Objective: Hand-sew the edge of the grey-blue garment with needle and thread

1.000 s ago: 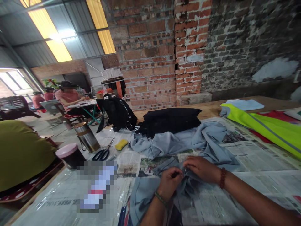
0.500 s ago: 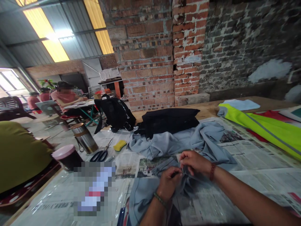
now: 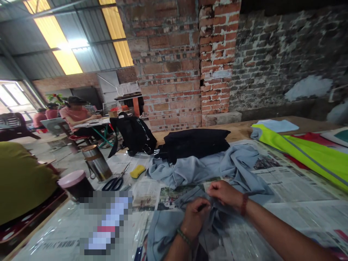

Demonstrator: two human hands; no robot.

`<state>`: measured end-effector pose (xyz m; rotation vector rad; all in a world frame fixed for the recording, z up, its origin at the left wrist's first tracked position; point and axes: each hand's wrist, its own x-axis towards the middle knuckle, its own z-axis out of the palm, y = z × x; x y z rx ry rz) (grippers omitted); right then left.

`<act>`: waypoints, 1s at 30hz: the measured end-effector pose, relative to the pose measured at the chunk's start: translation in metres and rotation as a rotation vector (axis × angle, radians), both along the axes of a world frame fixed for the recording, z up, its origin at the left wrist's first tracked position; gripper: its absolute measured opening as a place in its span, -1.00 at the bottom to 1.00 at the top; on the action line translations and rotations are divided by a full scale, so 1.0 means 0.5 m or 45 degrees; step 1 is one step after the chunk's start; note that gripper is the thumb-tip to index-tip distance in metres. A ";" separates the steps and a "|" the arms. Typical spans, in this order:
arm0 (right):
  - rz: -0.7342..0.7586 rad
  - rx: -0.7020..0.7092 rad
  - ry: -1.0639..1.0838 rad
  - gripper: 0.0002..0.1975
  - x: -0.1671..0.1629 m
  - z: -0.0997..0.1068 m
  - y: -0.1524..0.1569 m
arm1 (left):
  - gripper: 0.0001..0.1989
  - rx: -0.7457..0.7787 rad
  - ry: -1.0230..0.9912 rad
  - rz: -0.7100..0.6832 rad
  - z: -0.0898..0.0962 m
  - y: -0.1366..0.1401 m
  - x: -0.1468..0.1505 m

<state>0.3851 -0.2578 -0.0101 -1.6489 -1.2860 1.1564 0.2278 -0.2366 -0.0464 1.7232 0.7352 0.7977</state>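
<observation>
My left hand (image 3: 195, 218), with a beaded bracelet on the wrist, is closed in a pinch on a grey cloth garment (image 3: 163, 230). Just up and to the right of it, my right hand (image 3: 224, 194) has thumb and forefinger pressed together. Anything between those right fingertips is too small to make out. Bunched grey cloth (image 3: 198, 168) lies beyond both hands, with a folded black garment (image 3: 197, 143) behind it. Newspaper (image 3: 290, 214) under clear plastic covers the table beneath.
To the left are scissors (image 3: 115, 182), a yellow sponge (image 3: 137, 171), a steel flask (image 3: 97, 163), a pink-lidded jar (image 3: 76, 185) and a blurred-out item (image 3: 108, 224). A black backpack (image 3: 133, 134) stands behind; a neon-yellow garment (image 3: 304, 150) lies right. Other people sit leftward.
My right hand has shifted slightly down and its fingers have drawn together. My left hand stays almost in place on the grey garment. The view has tilted slightly.
</observation>
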 end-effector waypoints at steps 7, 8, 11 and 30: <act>0.054 0.028 -0.164 -0.89 -0.012 -0.011 -0.017 | -0.93 -0.048 -0.015 0.083 0.010 0.002 -0.001; 0.080 0.037 -0.191 -0.88 -0.010 -0.011 -0.019 | -0.93 -0.057 -0.016 0.089 0.012 0.002 -0.001; 0.195 0.145 -0.333 -0.82 0.000 -0.001 -0.022 | -0.94 -0.121 -0.043 0.100 0.013 0.003 0.000; 0.027 1.251 -1.024 -0.86 -0.051 -0.080 -0.102 | -0.93 -0.342 -0.176 0.075 -0.006 0.007 0.000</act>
